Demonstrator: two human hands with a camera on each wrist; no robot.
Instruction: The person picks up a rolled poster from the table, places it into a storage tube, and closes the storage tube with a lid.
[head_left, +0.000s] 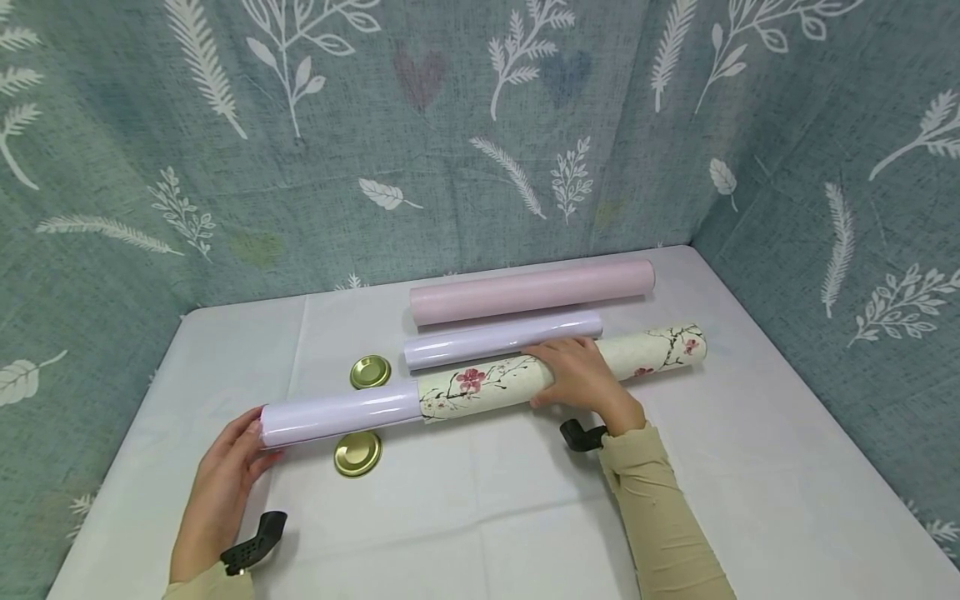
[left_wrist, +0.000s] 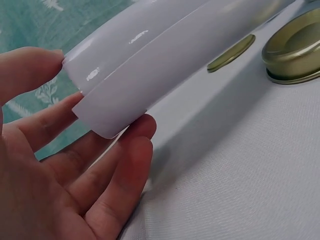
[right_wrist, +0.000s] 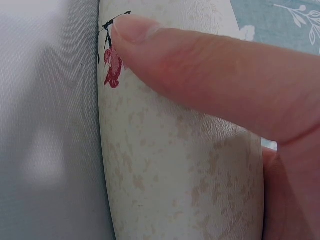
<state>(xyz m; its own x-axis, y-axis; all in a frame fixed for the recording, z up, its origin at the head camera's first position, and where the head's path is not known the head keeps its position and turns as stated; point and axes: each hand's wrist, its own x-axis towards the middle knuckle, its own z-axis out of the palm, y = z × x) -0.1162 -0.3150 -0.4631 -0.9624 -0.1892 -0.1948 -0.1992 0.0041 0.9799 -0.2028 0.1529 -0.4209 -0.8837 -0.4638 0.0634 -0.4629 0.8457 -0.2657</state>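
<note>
A glossy pale lavender-white roll (head_left: 341, 414) sticks out from the left end of a cream roll with a floral pattern (head_left: 660, 350); the two lie in one line. My left hand (head_left: 221, 479) holds the pale roll's outer end, thumb on one side and fingertips on the other. In the left wrist view, the sheet's long overlapping edge (left_wrist: 145, 45) shows along this roll, which casts a shadow on the cloth. My right hand (head_left: 581, 375) grips the floral roll near its middle from above. In the right wrist view, the thumb (right_wrist: 190, 70) lies across the floral surface beside a red blossom.
Behind the joined rolls lie a shorter glossy pale roll (head_left: 502, 337) and a pink roll (head_left: 532, 292). Two gold jar lids (head_left: 371, 372) sit either side of the pale roll. The white-covered table (head_left: 480, 533) meets patterned teal cloth (head_left: 450, 167) at the back and sides.
</note>
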